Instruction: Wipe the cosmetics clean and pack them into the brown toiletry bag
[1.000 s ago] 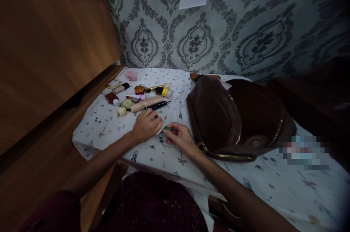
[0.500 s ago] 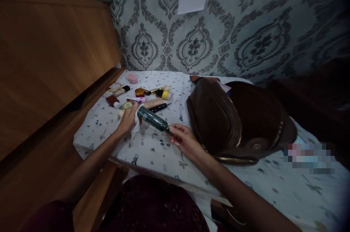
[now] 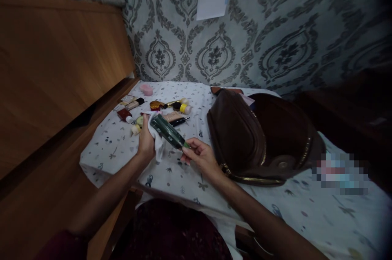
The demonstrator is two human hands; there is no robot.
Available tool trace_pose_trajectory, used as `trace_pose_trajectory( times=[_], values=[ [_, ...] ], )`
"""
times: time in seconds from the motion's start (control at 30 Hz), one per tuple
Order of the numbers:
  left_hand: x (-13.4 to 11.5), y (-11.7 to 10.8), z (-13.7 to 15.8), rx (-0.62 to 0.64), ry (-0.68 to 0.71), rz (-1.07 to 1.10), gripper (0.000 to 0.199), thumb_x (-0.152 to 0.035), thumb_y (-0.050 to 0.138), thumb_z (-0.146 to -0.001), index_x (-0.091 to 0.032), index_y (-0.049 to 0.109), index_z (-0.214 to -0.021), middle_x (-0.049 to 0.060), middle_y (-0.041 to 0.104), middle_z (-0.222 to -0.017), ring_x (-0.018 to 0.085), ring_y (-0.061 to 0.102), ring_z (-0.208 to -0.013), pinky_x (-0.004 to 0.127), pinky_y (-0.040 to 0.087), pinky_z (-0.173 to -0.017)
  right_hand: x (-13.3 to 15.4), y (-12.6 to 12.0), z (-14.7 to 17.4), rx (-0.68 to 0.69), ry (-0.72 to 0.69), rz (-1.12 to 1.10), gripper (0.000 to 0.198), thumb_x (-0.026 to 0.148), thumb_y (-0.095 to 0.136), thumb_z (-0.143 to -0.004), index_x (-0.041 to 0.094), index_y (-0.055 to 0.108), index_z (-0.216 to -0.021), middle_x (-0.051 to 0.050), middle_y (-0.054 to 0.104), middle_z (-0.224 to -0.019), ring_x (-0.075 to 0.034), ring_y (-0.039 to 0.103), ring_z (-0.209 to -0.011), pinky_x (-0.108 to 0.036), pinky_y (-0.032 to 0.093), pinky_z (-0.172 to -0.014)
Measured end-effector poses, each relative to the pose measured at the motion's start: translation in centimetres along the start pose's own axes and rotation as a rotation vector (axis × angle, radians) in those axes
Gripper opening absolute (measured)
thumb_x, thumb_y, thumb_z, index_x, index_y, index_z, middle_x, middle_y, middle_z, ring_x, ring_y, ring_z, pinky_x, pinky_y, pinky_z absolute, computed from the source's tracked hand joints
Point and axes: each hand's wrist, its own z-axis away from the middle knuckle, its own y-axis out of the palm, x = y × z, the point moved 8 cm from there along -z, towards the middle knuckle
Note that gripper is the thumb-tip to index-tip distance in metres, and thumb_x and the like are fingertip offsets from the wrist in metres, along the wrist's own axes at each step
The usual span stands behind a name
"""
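A dark green bottle (image 3: pixel 168 131) is held tilted above the patterned cover, its narrow end toward me and to the right. My right hand (image 3: pixel 200 156) pinches that narrow end between thumb and fingers. At the wide end, my left hand (image 3: pixel 146 141) is closed around a white cloth (image 3: pixel 158 144), which lies against the bottle and hangs down below it. Just behind the bottle are a black tube (image 3: pixel 180 121), a beige tube (image 3: pixel 172 117) and a yellow-banded jar (image 3: pixel 185 108). A small cream-coloured item (image 3: pixel 135 130) lies left of my left hand.
A large brown bag (image 3: pixel 239 129) stands on the right of the white patterned cover (image 3: pixel 183 178). Toward the back left lie a pink item (image 3: pixel 146 89), a gold-lidded jar (image 3: pixel 157 105) and a dark red bottle (image 3: pixel 124 114). A wooden cabinet (image 3: pixel 67 43) borders the left side.
The bottle has turned, so its printing shows differently. My left hand has shifted slightly and the cloth hangs lower. The cream-coloured item beside that hand shows more fully now.
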Motion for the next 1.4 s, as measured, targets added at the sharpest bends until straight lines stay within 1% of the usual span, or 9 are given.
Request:
trace_pose_trajectory(
  times=[0.17, 0.27, 0.37, 0.47, 0.6, 0.7, 0.9, 1.17, 1.4],
  values=[
    [1.8, 2.0, 2.9, 0.070, 0.116, -0.196, 0.062, -0.075, 0.036, -0.089, -0.020, 0.064, -0.090, 0.006, 0.071, -0.090, 0.022, 0.067, -0.095, 0.032, 0.054, -0.083, 0.3, 0.1, -0.1, -0.013, -0.045, -0.010, 0.038, 0.054, 0.074, -0.075, 0.021, 0.056, -0.081, 0.003, 0.063, -0.062, -0.012, 0.055, -0.048, -0.025, 0.045, -0.049],
    [1.8, 3.9, 4.8, 0.272, 0.295, -0.421, 0.057, -0.070, 0.033, -0.092, -0.020, 0.061, -0.089, 0.009, 0.068, -0.093, 0.025, 0.064, -0.098, 0.040, 0.051, -0.093, 0.6, -0.3, -0.1, -0.047, -0.086, -0.048, 0.036, 0.053, 0.072, -0.077, 0.021, 0.056, -0.082, 0.003, 0.062, -0.061, -0.012, 0.056, -0.050, -0.023, 0.044, -0.049],
    [1.7, 5.2, 6.3, 0.462, 0.442, -0.538, 0.047, -0.064, 0.041, -0.093, -0.020, 0.057, -0.097, 0.012, 0.066, -0.100, 0.028, 0.061, -0.099, 0.046, 0.049, -0.094, 0.9, -0.7, -0.2, -0.081, -0.111, -0.042, 0.036, 0.054, 0.073, -0.076, 0.021, 0.057, -0.081, 0.004, 0.059, -0.062, -0.011, 0.054, -0.051, -0.023, 0.044, -0.048],
    [2.4, 5.1, 6.6, 0.541, 0.408, -0.553, 0.038, -0.057, 0.044, -0.094, -0.021, 0.056, -0.097, 0.011, 0.065, -0.095, 0.027, 0.061, -0.089, 0.045, 0.051, -0.084, 1.1, -0.8, -0.2, -0.085, -0.124, -0.025, 0.038, 0.055, 0.074, -0.073, 0.021, 0.056, -0.079, 0.004, 0.056, -0.062, -0.010, 0.049, -0.050, -0.023, 0.042, -0.046],
    [2.9, 4.1, 5.6, 0.459, 0.254, -0.441, 0.035, -0.055, 0.052, -0.091, -0.021, 0.058, -0.089, 0.005, 0.064, -0.085, 0.023, 0.060, -0.082, 0.038, 0.050, -0.078, 1.2, -0.6, 0.0, -0.081, -0.119, 0.028, 0.036, 0.049, 0.077, -0.071, 0.022, 0.055, -0.079, 0.004, 0.056, -0.067, -0.012, 0.052, -0.054, -0.023, 0.043, -0.048],
    [2.3, 3.1, 4.3, 0.296, 0.181, -0.349, 0.040, -0.060, 0.057, -0.085, -0.020, 0.060, -0.085, 0.002, 0.062, -0.081, 0.020, 0.060, -0.080, 0.033, 0.050, -0.076, 1.3, -0.8, 0.2, -0.122, -0.138, 0.113, 0.033, 0.046, 0.077, -0.070, 0.022, 0.055, -0.079, 0.003, 0.056, -0.069, -0.014, 0.055, -0.061, -0.025, 0.047, -0.056],
    [-1.3, 1.4, 1.4, 0.058, 0.186, -0.112, 0.042, -0.056, 0.067, -0.075, -0.019, 0.062, -0.094, 0.001, 0.065, -0.089, 0.018, 0.061, -0.087, 0.027, 0.048, -0.081, 1.4, -1.2, 0.6, -0.155, -0.222, 0.317, 0.021, 0.036, 0.070, -0.077, 0.021, 0.057, -0.084, 0.002, 0.057, -0.073, -0.014, 0.054, -0.065, -0.024, 0.042, -0.058],
    [-6.7, 1.8, 1.3, 0.362, 0.617, -0.618, 0.027, -0.039, 0.046, -0.089, -0.021, 0.064, -0.096, 0.003, 0.067, -0.098, 0.022, 0.059, -0.097, 0.032, 0.043, -0.089, 5.8, -0.7, 3.0, -0.220, -0.600, 0.570, 0.013, 0.024, 0.064, -0.088, 0.021, 0.061, -0.101, -0.003, 0.060, -0.086, -0.014, 0.054, -0.068, -0.026, 0.046, -0.060],
    [-6.2, 2.9, 2.0, 0.543, 0.508, -0.715, 0.038, -0.048, 0.037, -0.091, -0.022, 0.060, -0.075, 0.000, 0.059, -0.064, 0.020, 0.054, -0.064, 0.030, 0.043, -0.062, 12.6, 0.5, 7.4, -0.207, -0.787, 0.729, 0.025, 0.018, 0.058, -0.093, 0.022, 0.059, -0.117, -0.005, 0.064, -0.091, -0.017, 0.060, -0.076, -0.030, 0.052, -0.067]
  ],
)
